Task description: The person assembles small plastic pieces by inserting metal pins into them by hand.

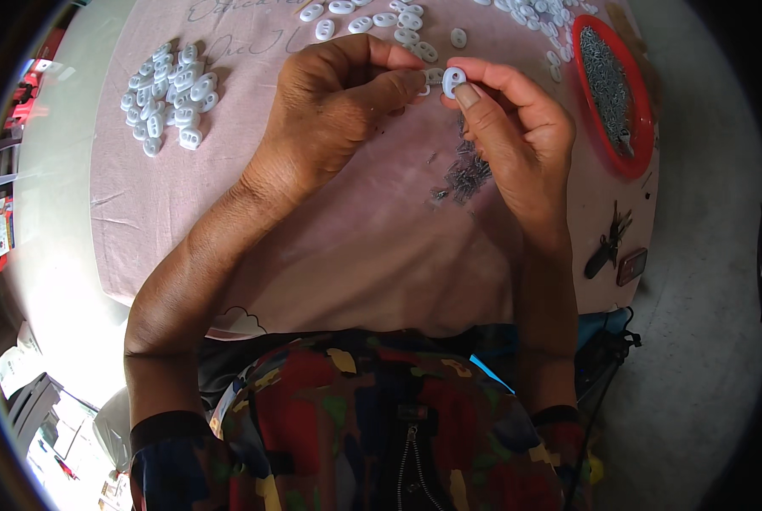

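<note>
My right hand (pixel 521 123) pinches a small white oval plastic piece (pixel 453 78) with two holes, upright between thumb and forefinger. Just left of it, my left hand (pixel 326 111) has thumb and forefinger pressed together. What they hold, if anything, is too small to make out. Another white piece (pixel 433 77) shows between the two hands' fingertips; I cannot tell whether it is held or lies on the table. Below my right hand, partly hidden by it, lies a loose heap of small grey metal pins or screws (pixel 466 177).
White oval pieces (pixel 170 95) are heaped at the left of the pink-covered table (pixel 347 255). More white pieces (pixel 360 24) lie scattered beyond my hands and at the far right. A red tray (pixel 642 119) of metal pins stands right, with keys (pixel 609 243) and a small device (pixel 632 266) nearer me.
</note>
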Demonstrator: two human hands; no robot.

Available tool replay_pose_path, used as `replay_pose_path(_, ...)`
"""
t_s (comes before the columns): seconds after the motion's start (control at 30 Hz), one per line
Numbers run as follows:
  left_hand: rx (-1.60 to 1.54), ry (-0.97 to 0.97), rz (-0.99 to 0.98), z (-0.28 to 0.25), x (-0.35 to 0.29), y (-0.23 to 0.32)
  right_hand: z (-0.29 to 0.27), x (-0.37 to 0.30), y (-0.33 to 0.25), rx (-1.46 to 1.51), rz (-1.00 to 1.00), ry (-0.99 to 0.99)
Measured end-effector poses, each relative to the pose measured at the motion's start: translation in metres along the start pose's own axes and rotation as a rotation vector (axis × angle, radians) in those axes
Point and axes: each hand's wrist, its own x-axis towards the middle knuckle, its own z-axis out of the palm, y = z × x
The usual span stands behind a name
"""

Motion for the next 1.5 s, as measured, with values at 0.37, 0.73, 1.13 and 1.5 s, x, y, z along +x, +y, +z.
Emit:
replay_pose_path(0.37, 0.070, -0.010, 0.018, -0.0019, -0.0012, 0.0032, -0.0006, -0.0002, 0.0006, -0.011, 0.000, -0.003)
replay_pose_path(0.73, 0.071, -0.029, 0.042, -0.0012, -0.0026, 0.0046, -0.0019, -0.0007, -0.0007, 0.008, 0.013, -0.038)
replay_pose_path(1.13, 0.034, -0.097, 0.079, -0.0025, -0.0022, 0.0013, 0.0021, -0.0013, -0.0050, 0.001, -0.030, -0.045)
replay_pose_path(1.5, -0.027, -0.090, 0.004, -0.0010, -0.0038, 0.0044, 0.0027, -0.0040, -0.0006, -0.112, -0.187, -0.010)
